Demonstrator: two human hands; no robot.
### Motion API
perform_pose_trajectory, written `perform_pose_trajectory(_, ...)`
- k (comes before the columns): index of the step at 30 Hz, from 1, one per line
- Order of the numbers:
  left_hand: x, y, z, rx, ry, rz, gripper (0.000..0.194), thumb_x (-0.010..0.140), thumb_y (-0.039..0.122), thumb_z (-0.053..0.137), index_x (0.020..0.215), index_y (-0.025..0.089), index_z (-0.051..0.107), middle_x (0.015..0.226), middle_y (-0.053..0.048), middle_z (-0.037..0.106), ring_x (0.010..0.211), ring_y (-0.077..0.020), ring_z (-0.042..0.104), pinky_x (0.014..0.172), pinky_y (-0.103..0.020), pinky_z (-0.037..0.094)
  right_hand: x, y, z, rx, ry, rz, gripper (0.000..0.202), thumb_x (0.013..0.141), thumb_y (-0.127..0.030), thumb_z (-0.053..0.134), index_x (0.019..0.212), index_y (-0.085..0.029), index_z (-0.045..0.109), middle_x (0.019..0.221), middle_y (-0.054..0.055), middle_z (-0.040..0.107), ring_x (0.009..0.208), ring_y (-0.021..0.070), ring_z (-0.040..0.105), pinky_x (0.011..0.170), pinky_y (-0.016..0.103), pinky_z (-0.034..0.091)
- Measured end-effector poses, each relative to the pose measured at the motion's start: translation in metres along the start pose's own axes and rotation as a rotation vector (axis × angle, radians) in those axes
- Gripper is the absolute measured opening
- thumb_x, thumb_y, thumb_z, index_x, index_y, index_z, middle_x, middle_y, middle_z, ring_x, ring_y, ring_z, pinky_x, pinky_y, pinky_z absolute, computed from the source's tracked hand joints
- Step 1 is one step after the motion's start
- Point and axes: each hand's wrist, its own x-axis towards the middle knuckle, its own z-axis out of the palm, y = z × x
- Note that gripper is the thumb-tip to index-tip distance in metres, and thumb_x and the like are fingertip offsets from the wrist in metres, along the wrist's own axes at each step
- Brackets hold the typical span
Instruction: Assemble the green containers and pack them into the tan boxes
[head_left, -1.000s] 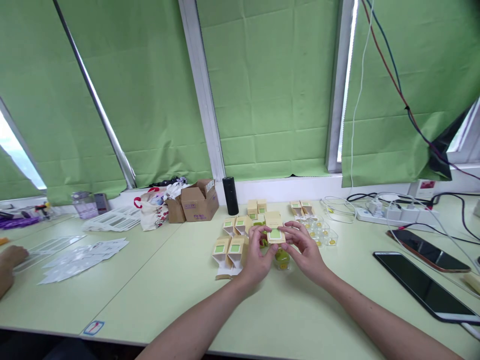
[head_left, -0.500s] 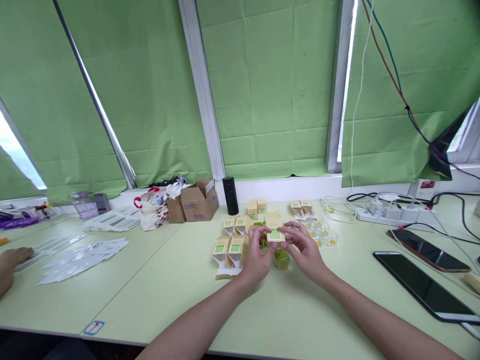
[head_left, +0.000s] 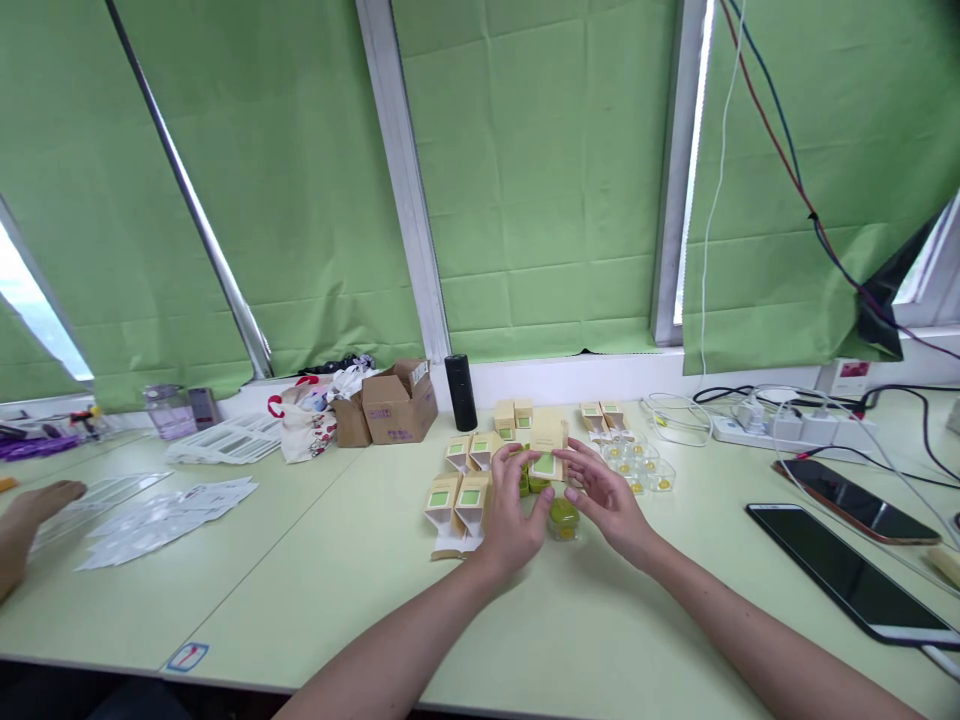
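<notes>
A small cream carton (head_left: 549,430) with a green square is between my hands, its broad side tilted up. My left hand (head_left: 516,508) holds it by the left side with bent fingers, the thumb apart from it. On the right edge rest the fingertips of my right hand (head_left: 609,502), its thumb also free. Just below stands a clear jar with a green top (head_left: 564,516). More green pieces, partly hidden, show behind my left fingers. Beside my left hand are several open cartons (head_left: 456,500) with white flaps.
Clear cups with yellow centres (head_left: 645,466) sit right of my hands. Farther right lie phones (head_left: 847,570) and a power strip (head_left: 787,432) with cables. A black cylinder (head_left: 460,392) and a cardboard box (head_left: 400,402) stand behind. Another person's hand (head_left: 37,510) is at far left.
The carton has tipped, so more of its broad side shows. My thumbs have moved off its lower edge. At far left, the other person's hand has lifted from the clear sheet.
</notes>
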Motion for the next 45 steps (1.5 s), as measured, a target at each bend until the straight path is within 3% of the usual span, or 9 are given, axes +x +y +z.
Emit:
perform_pose_trajectory(3,-0.001,0.000,0.001,0.042,0.006,0.008,0.042,0.100,0.040,0.066,0.140,0.030,0.055,0.151,-0.013,0.044,0.147,-0.0332,0.043,0.119,-0.055,0.041,-0.003,-0.003,0.000,-0.080,-0.052,-0.021,0.050,0.095,-0.057,0.073,0.139,-0.033,0.071,0.160,0.011,0.052,0.158,0.0354,0.037,0.126,0.059,0.037)
perform_pose_trajectory(7,0.000,-0.002,0.001,0.050,0.054,0.044,0.043,0.102,0.040,0.064,0.142,0.029,0.052,0.153,-0.013,0.048,0.148,-0.0323,0.044,0.123,-0.056,0.037,-0.008,-0.007,0.001,-0.190,-0.057,-0.069,0.052,0.098,-0.053,0.069,0.147,-0.036,0.064,0.169,0.008,0.043,0.163,0.0344,0.027,0.130,0.061,0.027)
perform_pose_trajectory(13,0.004,-0.008,0.003,-0.011,0.119,-0.030,0.043,0.104,0.045,0.061,0.142,0.027,0.051,0.149,-0.014,0.051,0.143,-0.0301,0.049,0.121,-0.052,0.040,-0.011,-0.017,0.004,-0.257,-0.039,-0.201,0.059,0.103,-0.049,0.061,0.159,-0.038,0.047,0.166,0.006,0.047,0.158,0.0315,0.034,0.130,0.060,0.031)
perform_pose_trajectory(18,0.008,-0.008,0.003,-0.020,0.144,-0.111,0.043,0.102,0.051,0.064,0.136,0.026,0.058,0.137,-0.013,0.058,0.133,-0.0303,0.055,0.111,-0.047,0.046,-0.012,-0.019,0.005,-0.247,-0.067,-0.215,0.055,0.105,-0.044,0.059,0.158,-0.037,0.048,0.165,0.005,0.051,0.162,0.0305,0.030,0.132,0.061,0.026)
perform_pose_trajectory(22,0.011,-0.005,0.000,-0.019,0.144,-0.132,0.042,0.099,0.052,0.067,0.129,0.023,0.063,0.126,-0.012,0.062,0.121,-0.0295,0.060,0.104,-0.044,0.049,-0.013,-0.018,0.004,-0.224,-0.097,-0.224,0.051,0.107,-0.039,0.056,0.157,-0.035,0.050,0.162,0.007,0.055,0.155,0.0300,0.044,0.128,0.058,0.035)
perform_pose_trajectory(27,0.015,-0.004,-0.004,-0.035,0.154,-0.185,0.046,0.095,0.051,0.072,0.128,0.020,0.065,0.117,-0.012,0.066,0.109,-0.0272,0.062,0.096,-0.040,0.049,-0.012,-0.018,0.002,-0.285,-0.060,-0.208,0.045,0.105,-0.036,0.057,0.151,-0.033,0.056,0.151,0.009,0.064,0.142,0.0305,0.058,0.114,0.051,0.050)
perform_pose_trajectory(31,0.016,-0.010,-0.005,-0.119,0.159,-0.246,0.046,0.093,0.049,0.072,0.125,0.017,0.064,0.116,-0.012,0.068,0.108,-0.0270,0.061,0.097,-0.039,0.047,-0.009,-0.016,-0.002,-0.423,0.012,-0.174,0.022,0.101,-0.031,0.060,0.121,-0.028,0.068,0.125,0.009,0.075,0.119,0.0296,0.068,0.096,0.044,0.056)
perform_pose_trajectory(38,0.016,-0.013,-0.006,-0.241,0.148,-0.255,0.045,0.088,0.038,0.074,0.127,0.019,0.061,0.120,-0.011,0.069,0.110,-0.0259,0.061,0.098,-0.038,0.047,0.000,-0.020,-0.010,-0.947,-0.349,-0.016,0.030,0.079,-0.021,0.079,0.108,-0.023,0.073,0.109,0.008,0.078,0.112,0.0323,0.063,0.097,0.047,0.048)
perform_pose_trajectory(45,0.013,-0.010,-0.007,-0.189,-0.013,-0.234,0.045,0.080,0.020,0.077,0.123,0.020,0.064,0.120,-0.010,0.071,0.112,-0.0268,0.065,0.100,-0.039,0.050,0.012,-0.021,-0.027,-1.171,-0.333,0.050,0.023,0.078,-0.020,0.079,0.100,-0.023,0.077,0.105,0.008,0.079,0.114,0.0324,0.063,0.098,0.044,0.042)
